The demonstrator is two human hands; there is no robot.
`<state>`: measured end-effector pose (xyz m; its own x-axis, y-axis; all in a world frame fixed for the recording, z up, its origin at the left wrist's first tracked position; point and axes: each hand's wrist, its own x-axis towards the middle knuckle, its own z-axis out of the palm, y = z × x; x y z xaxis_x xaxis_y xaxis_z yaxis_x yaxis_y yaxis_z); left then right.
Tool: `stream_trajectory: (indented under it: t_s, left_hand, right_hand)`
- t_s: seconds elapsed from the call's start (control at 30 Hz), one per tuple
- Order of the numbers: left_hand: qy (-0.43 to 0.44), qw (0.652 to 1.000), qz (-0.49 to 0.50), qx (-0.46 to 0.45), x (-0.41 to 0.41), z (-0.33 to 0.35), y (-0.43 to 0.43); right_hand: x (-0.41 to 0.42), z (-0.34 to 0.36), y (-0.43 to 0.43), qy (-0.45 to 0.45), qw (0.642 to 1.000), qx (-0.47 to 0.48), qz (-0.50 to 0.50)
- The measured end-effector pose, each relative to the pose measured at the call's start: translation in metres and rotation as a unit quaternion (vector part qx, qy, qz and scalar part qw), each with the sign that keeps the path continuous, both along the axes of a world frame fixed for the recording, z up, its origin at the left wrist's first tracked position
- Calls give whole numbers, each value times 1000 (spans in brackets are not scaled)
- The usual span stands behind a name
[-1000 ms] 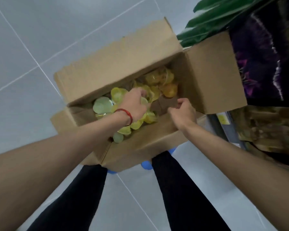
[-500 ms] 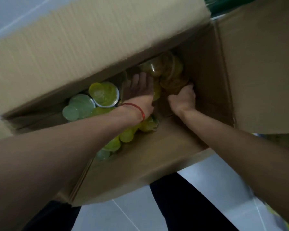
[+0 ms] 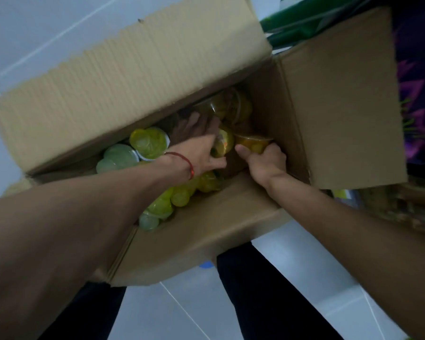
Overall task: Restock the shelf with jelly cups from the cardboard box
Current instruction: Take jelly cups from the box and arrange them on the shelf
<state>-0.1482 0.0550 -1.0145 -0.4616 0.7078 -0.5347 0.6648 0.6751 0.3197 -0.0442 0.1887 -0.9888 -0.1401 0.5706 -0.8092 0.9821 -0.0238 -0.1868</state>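
1. Here, both my hands reach into the open brown cardboard box point(image 3: 206, 231).
2. My right hand point(image 3: 265, 163) grips a clear plastic jelly cup of orange filling point(image 3: 254, 142) near the box's right wall.
3. My left hand point(image 3: 199, 153), fingers outstretched, touches a yellow jelly cup point(image 3: 222, 143) just beside it.
4. Round green and yellow foil-lidded cups point(image 3: 149, 143) crowd the box's left end.

From my end the cardboard box point(image 3: 138, 77) reads as plain brown corrugated board, matt and dry. Its far flap is ribbed with flutes and ragged along the top edge. The jelly cups point(image 3: 149, 143) inside look like clear glossy plastic under smooth film lids. The orange jelly cup point(image 3: 253, 141) in the right hand point(image 3: 265, 163) looks equally shiny. The red cord point(image 3: 185, 161) looks like thin thread. The floor point(image 3: 35, 33) is smooth pale tile with a soft sheen. The trousers point(image 3: 268, 303) are matt dark cloth. The green sheets point(image 3: 304, 23) past the box's far right corner are glossy; leaf or plastic, I can't tell.
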Motion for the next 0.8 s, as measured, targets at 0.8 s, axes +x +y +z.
stream_trajectory:
  t_s: [0.8]
  left_hand:
    - [-118, 989, -90, 12, -23, 299, -178]
  right_hand:
    - [80, 274, -213, 153, 908, -57, -387]
